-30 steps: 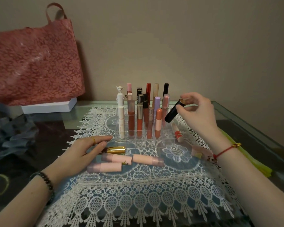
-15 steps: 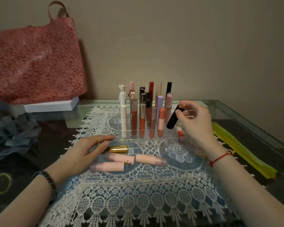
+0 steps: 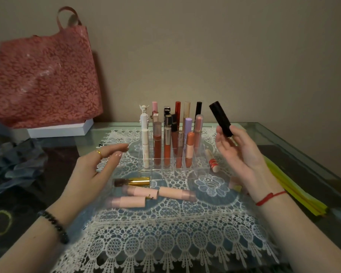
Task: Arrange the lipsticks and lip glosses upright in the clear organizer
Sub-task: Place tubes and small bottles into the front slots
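Lace-covered glass table (image 3: 250,134) carries the clear organizer (image 3: 171,164). Right of it, the right hand (image 3: 238,152) grips a black lipstick (image 3: 220,119), tilted; the left hand (image 3: 98,166) hovers empty. Next, I judge: upright it into a free slot.

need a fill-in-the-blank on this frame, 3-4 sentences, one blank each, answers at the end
1. The right hand holds a ____ tube, raised beside the clear organizer.
2. The gold lipstick lies ____ on the lace mat, in front of the organizer.
3. The left hand holds ____.
4. The wrist with the red string bracelet is the ____ one.

Missing words: black; flat; nothing; right
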Demonstrator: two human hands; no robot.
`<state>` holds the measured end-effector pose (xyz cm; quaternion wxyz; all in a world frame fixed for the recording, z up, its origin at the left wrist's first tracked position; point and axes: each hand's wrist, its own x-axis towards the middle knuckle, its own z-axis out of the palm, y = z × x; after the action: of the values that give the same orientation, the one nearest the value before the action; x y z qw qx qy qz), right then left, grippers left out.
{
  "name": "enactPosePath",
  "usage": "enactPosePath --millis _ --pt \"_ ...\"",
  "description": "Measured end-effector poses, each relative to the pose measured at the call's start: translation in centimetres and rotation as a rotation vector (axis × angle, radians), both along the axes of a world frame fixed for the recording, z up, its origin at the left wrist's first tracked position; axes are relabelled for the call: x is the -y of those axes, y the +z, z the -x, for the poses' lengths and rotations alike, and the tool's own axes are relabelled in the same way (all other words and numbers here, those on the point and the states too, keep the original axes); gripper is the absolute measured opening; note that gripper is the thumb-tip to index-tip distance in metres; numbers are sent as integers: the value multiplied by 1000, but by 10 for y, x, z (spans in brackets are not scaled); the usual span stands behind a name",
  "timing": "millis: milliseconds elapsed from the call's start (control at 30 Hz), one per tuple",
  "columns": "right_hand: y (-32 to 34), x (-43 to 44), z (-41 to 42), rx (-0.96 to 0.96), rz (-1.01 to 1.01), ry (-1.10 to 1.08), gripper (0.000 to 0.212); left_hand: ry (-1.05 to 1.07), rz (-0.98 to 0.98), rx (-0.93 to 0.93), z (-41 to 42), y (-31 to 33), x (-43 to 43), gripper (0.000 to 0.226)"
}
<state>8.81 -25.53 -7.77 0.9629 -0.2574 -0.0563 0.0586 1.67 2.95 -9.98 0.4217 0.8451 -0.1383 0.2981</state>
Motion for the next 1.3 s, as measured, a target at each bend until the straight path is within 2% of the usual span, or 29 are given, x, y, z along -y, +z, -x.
enactPosePath --millis 100,233,367,433,567,700,867,1000,1133,1200,1300 --pt "-4 -5 2 28 -6 129 43 -124 114 -6 6 24 39 26" --pt "-7 -12 5 85 57 222 10 -268 261 -110 -6 45 96 28" --pt "-10 -16 6 191 167 258 14 -275 465 -106 -24 54 130 33" --pt "-10 -18 6 226 266 227 18 -245 528 -72 -29 56 137 26" --pt "-6 -18 9 313 529 55 31 -241 497 -47 -37 56 138 21" --pt "-1 -21 15 465 847 -250 26 -277 402 -59 -39 54 135 22" --pt "0 -22 18 581 991 -481 25 -298 427 -50 -38 46 136 27" --pt "1 -16 11 516 1022 -580 26 -239 397 17 -35 41 127 30" --pt "-3 -7 0 420 1054 -630 26 -69 404 179 -29 36 91 18" --pt "-8 -8 -5 401 1088 -617 26 58 366 251 -28 30 69 20" --pt "-12 -14 -12 411 1146 -604 26 181 308 188 -30 16 41 17"
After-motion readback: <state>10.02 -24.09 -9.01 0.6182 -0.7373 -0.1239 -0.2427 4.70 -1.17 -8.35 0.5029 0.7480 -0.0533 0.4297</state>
